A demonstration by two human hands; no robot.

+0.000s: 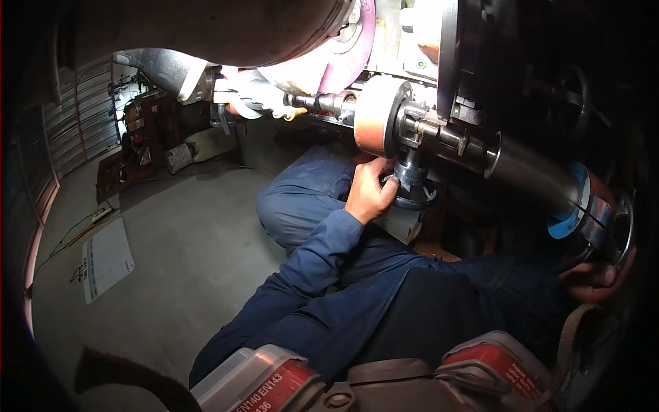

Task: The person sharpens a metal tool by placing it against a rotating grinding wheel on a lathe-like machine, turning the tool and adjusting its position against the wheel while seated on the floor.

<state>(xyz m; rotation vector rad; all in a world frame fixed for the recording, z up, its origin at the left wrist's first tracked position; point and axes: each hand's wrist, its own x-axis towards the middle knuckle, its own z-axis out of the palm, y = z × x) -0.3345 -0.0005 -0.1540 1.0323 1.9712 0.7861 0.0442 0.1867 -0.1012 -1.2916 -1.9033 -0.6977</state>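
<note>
My left hand point(371, 194) is closed at the side of a dark metal cylindrical fitting point(412, 173) with a round wheel-like base point(417, 200); what its fingers pinch is partly hidden. The fitting hangs beneath a horizontal metal shaft point(449, 137) of stepped diameters. A thick orange-brown disc point(376, 117) sits around that shaft, just above my left hand. Far to the right, in shadow, my right hand point(594, 280) curls its fingers at the lower rim of a metal handwheel point(626, 230). A pinkish grinding wheel point(353, 51) stands behind the shaft.
At the right end, a blue-and-orange round part point(575, 206) surrounds the shaft. A large grey housing point(199, 31) overhangs the upper left. A white panel point(108, 259) and cables lie on the grey floor point(185, 233). Red-and-clear mask filters point(264, 378) cross the lower edge.
</note>
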